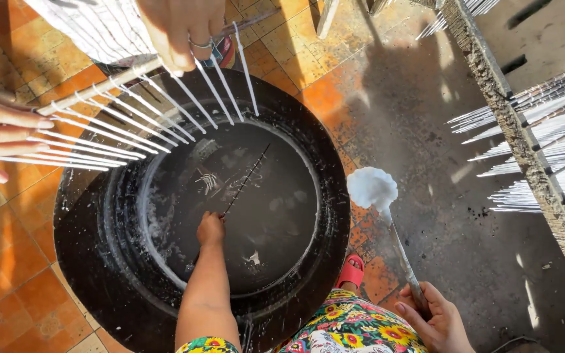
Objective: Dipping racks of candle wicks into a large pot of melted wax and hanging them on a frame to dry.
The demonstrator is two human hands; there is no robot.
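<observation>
Head view. A large black round tub is seen from above on an orange tiled floor; dark liquid with pale scum is held inside it. The left hand is lowered into the tub, its fingers closed around the near end of a thin dark stick, which lies slanted across the liquid surface, pointing away from the person.

The right hand is held outside the tub, to its right, above the grey floor. Its fingers are wrapped around the handle of a ladle, whose scoop is heaped with a white substance, just beside the tub's rim.

Over the far rim, a wooden bar with a row of thin white sticks is held by another person's hands, one at top centre, one at the left edge. More white sticks are racked on a rough wooden beam at the right.
</observation>
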